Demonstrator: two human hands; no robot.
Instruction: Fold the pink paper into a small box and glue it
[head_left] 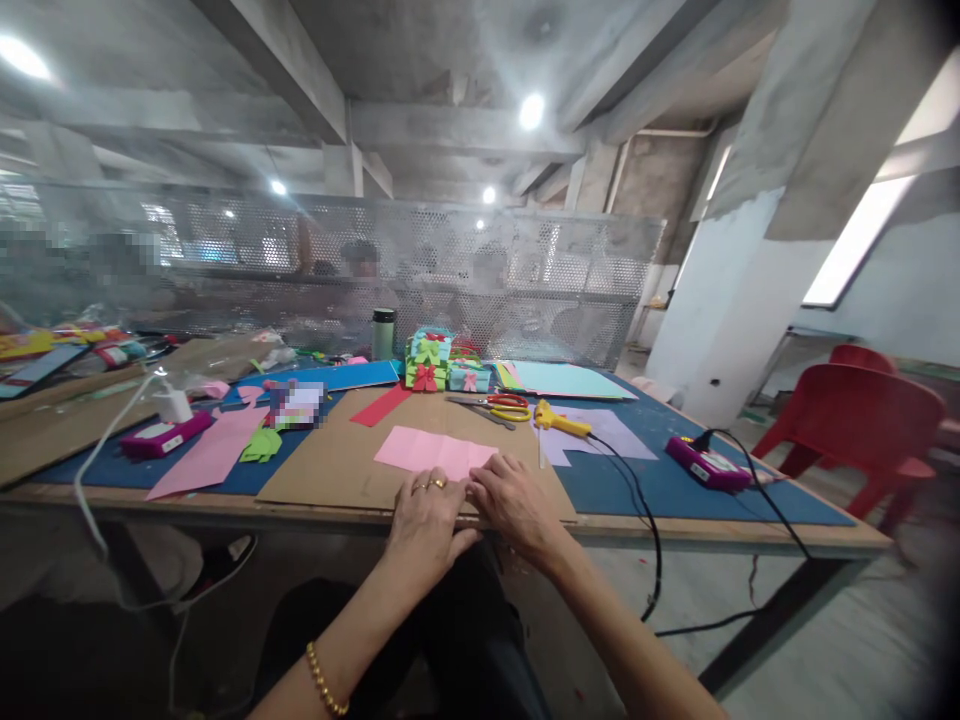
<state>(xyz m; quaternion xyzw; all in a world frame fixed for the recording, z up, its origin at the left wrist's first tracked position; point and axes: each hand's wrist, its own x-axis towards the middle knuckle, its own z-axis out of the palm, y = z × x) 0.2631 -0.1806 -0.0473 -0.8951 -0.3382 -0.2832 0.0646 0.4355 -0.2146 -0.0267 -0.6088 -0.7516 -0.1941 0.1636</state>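
Note:
A sheet of pink paper (424, 449) with faint creases lies on the brown cardboard (322, 470) before me. My left hand (426, 520), with a ring on it, has its bent fingers closed on the paper's near edge. Beside it, my right hand (517, 505) grips the same edge near the right corner, fingers curled together. The two hands nearly touch, and they hide the paper's near side. Beyond the paper are scissors (514, 407) with red and yellow handles. A yellow glue gun (562, 420) lies to their right, on lilac paper (622, 432).
Small decorated boxes (427, 360) are stacked at the back, near a green bottle (383, 335). Purple power strips (705, 463) sit at right and left, with cords trailing off the table. Red strip (381, 403), pink and green scraps lie leftward. A mesh partition (300, 270) stands behind.

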